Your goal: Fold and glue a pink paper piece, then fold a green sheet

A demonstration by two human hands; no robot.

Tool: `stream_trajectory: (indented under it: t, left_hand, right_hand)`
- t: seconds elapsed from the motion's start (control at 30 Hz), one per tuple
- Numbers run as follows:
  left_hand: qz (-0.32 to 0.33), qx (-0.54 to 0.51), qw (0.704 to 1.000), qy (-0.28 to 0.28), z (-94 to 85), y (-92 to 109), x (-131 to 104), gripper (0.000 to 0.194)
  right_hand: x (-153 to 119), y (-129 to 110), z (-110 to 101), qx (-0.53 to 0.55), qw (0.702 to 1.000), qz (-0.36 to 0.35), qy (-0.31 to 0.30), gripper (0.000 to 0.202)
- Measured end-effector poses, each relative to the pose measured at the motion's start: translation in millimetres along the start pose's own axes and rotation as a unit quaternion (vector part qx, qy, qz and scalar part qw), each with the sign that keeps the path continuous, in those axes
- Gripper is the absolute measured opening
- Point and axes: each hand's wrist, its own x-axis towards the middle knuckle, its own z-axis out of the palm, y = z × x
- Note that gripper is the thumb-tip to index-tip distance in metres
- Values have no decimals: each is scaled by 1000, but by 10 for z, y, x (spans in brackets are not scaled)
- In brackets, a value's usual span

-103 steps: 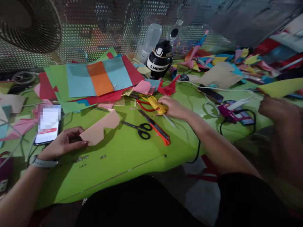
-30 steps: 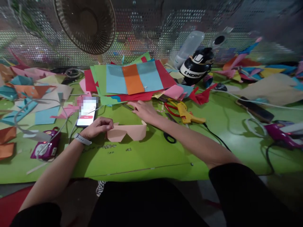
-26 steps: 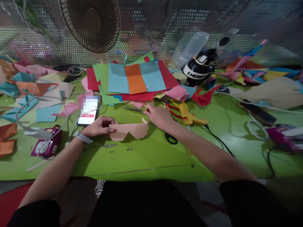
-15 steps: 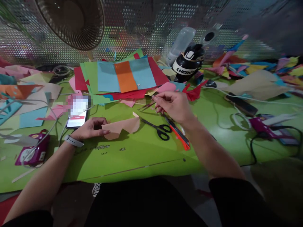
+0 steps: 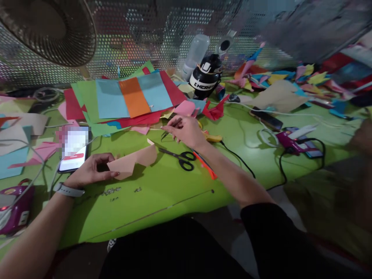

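Observation:
A folded peach paper piece (image 5: 124, 166) with a cut, wavy edge is pinched at its left end by my left hand (image 5: 97, 170). My right hand (image 5: 184, 130) is closed round a thin dark tool (image 5: 167, 133), which looks like tweezers, its tip pointing down and left above the green table (image 5: 174, 197). Black-handled scissors (image 5: 184, 159) lie just below my right hand, their blades toward the peach paper. An orange-red tool (image 5: 207, 166) rests partly under my right forearm.
Coloured paper sheets (image 5: 107, 99) are stacked behind my hands. A phone (image 5: 74, 149) lies at the left, near a purple device (image 5: 17, 209). A black bottle (image 5: 205, 77) stands at the back. A yellow tool (image 5: 213, 138) with a black cord is at the right. Another person's blurred hand (image 5: 362, 139) is far right.
The view has turned to the right, shifting the scene left. The dark tool in my right hand now points more steeply down. The yellow tool and another person's hand have come into sight.

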Motion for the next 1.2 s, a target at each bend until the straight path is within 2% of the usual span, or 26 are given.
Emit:
stream_trajectory:
  t: [0.07, 0.17, 0.27, 0.37, 0.47, 0.57, 0.77, 0.9, 1.2]
  left_hand:
    - [-8, 0, 1000, -5, -7, 7, 1, 28]
    - [-25, -7, 1000, -11, -11, 24, -1, 26]
    - [-48, -15, 999, -12, -11, 36, -8, 23]
    - [-66, -20, 998, -9, -13, 30, -12, 24]
    - [-84, -16, 996, -5, -16, 20, -3, 26]
    - [-84, -5, 996, -4, -15, 21, 8, 23]
    - [-84, -29, 996, -10, -18, 23, -4, 18]
    - [-92, -30, 995, -2, -18, 28, -4, 20]
    - [-103, -13, 995, -14, -2, 67, 3, 22]
  right_hand:
    - [0, 38, -17, -46, 999, -14, -24, 37]
    - [-34, 113, -123, -111, 992, -57, 3, 31]
    - [-155, 221, -287, -92, 995, -33, 11, 32]
    - [-361, 335, -430, -68, 996, -25, 53, 30]
    - [-562, 428, -494, -69, 992, -53, 96, 23]
    - [-643, 484, -494, -58, 990, -62, 116, 18]
    - [-413, 516, -462, -31, 990, -81, 107, 20]
    - [-254, 525, -402, -7, 994, -61, 94, 27]
    - [-184, 578, -257, 14, 996, -44, 78, 24]
